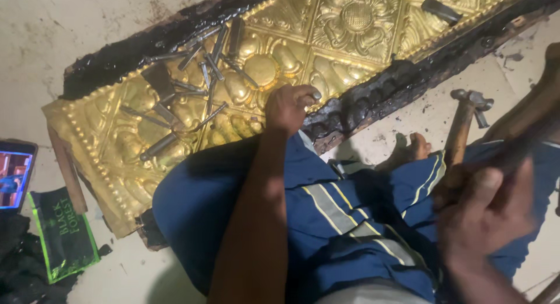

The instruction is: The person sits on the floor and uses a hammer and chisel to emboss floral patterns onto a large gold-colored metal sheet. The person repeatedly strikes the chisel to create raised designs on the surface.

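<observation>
Head view: left hand (290,107) pinches a punch (315,96) on the brass sheet (116,164), right hand (481,208) grips a hammer (466,114), loose punches (198,76) and phone (14,173) nearby.

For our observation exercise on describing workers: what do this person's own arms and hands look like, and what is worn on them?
Both arms are bare up to where the picture ends, with no sleeves in view. The left hand and right hand wear no gloves; no rings, watch or bands show. The right hand is blurred, so fine detail there cannot be told. The blue cloth with pale yellow-edged stripes covers the legs, not the arms.
</observation>
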